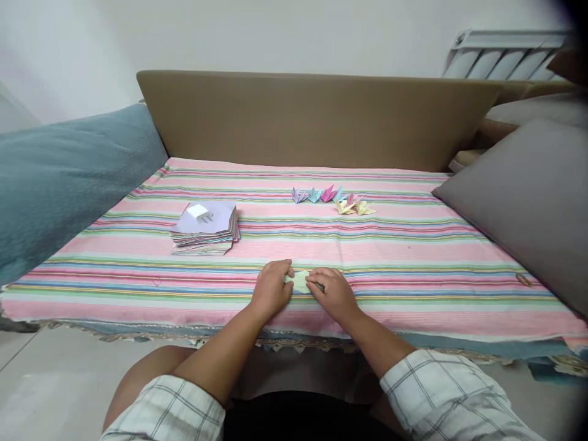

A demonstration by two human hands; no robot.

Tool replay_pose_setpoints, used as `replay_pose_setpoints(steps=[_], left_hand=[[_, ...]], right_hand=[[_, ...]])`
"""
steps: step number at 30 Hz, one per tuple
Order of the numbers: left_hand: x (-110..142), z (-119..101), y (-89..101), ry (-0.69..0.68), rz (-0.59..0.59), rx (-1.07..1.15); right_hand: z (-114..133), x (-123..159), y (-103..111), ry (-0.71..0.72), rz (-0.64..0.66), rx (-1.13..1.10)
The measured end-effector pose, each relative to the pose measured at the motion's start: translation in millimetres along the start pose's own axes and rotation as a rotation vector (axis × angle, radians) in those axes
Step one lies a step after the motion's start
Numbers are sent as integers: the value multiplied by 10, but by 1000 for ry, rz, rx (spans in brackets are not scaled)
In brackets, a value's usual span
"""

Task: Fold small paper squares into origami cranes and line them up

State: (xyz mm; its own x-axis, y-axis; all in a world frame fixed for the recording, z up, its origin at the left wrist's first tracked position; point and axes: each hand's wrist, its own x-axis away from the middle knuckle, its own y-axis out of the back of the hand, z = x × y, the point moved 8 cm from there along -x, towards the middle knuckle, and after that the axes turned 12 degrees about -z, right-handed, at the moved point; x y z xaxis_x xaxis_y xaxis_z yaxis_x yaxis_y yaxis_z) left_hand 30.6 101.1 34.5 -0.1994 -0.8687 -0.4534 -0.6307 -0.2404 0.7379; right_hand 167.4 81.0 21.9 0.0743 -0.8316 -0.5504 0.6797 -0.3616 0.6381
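A small piece of pale green folded paper (301, 282) lies between my hands near the front of the striped cloth (381, 248). My left hand (274, 285) is closed on its left end, thumb below and fingers above. With thumb and fingertips my right hand (334, 293) pinches the right end. The fingers cover both ends of the paper, so its full shape is hidden. Further back stands a group of folded paper cranes, among them a purple crane (298, 195), a magenta crane (328, 193) and a pale yellow crane (365, 207).
To the left is a tall stack of coloured paper sheets (206, 236) with a small white object (199, 212) on top. A grey cushion (528, 184) leans at the right, a blue cushion (78, 171) at the left. The brown backrest (312, 119) rises behind.
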Motion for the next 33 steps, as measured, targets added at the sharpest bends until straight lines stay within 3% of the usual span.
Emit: replay_pose_setpoints(steps=[3, 5, 8, 11, 17, 28, 33], left_hand=[[35, -31, 94, -31, -75, -12], [104, -144, 132, -136, -96, -50], [291, -379, 13, -408, 48, -117], [407, -416, -79, -507, 116, -183], [440, -348, -149, -540, 178, -244], [434, -351, -151, -521, 190, -240], [442, -337, -159, -526, 179, -245]], right_hand=[[8, -3, 5, 3, 1, -7], [15, -6, 4, 7, 4, -7], [28, -10, -2, 17, 11, -7], [29, -14, 3, 26, 6, -2], [6, -12, -5, 29, 54, -14], [-35, -9, 51, 32, 52, -111], [65, 76, 236, 217, 49, -54]])
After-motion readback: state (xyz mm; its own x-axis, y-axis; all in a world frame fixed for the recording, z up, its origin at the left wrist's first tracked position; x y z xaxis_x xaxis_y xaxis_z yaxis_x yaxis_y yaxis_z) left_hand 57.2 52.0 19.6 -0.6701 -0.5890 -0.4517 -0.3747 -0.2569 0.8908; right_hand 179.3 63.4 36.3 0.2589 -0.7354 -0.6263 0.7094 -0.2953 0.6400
